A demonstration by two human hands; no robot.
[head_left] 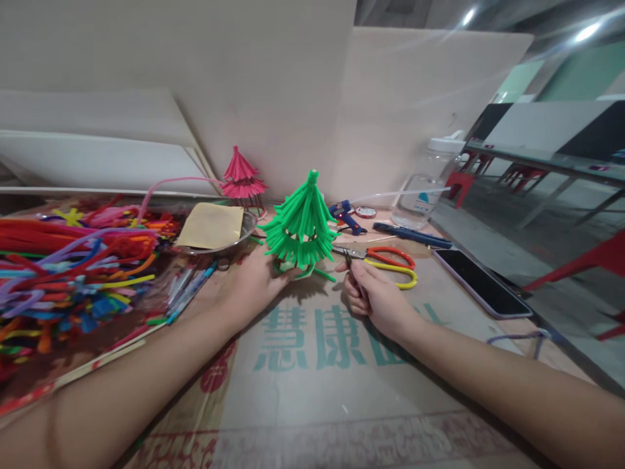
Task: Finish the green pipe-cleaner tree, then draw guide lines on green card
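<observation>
A green tree of pipe cleaners [303, 225] stands upright at the middle of the table. My left hand [260, 281] is closed on its base from the left, the thumb in front. My right hand [370, 296] grips dark tweezers [349, 262], their tips up, just right of the tree. Behind that hand lie scissors with orange and yellow handles [413, 277]. A short green pipe cleaner [325, 275] lies by the tree's base, which my fingers partly hide.
Colourful pipe cleaners [73, 260] fill the left side. Behind stand a pink tree [239, 174], a bowl [249, 225] with yellow paper [211, 225], a blue glue gun [347, 217] and a bottle [424, 185]. A phone [481, 281] lies at the right edge.
</observation>
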